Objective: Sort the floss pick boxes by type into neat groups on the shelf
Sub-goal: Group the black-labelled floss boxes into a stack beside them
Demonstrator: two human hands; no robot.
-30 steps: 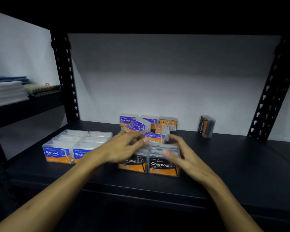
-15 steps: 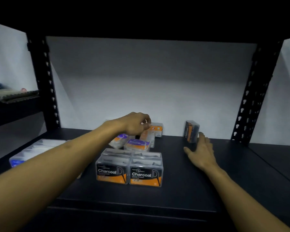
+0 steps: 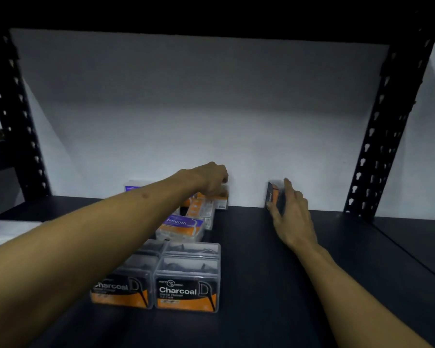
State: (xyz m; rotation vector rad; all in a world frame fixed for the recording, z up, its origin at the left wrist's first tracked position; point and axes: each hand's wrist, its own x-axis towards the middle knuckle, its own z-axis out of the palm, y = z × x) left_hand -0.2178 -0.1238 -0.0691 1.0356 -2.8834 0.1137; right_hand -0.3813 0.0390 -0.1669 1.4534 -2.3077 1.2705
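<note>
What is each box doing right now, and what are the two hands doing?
Charcoal boxes: flat, side by side at the shelf front.
Smooth box: tilted, behind them.
Orange box: upright by the wall.
Lone dark box: on end.
Left hand: curled over the orange box.
Right hand: holds the lone dark box.

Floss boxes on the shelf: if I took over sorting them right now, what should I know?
Left hand: curled over the loose boxes at the back wall; whether it grips one is hidden.
Right hand: fingers and thumb around the lone dark box standing on end at the back right.
Done: the Charcoal boxes sit in a neat block at the front.
Left: the Smooth box and the loose ones need grouping; the lone dark box probably joins the Charcoal block.
</note>
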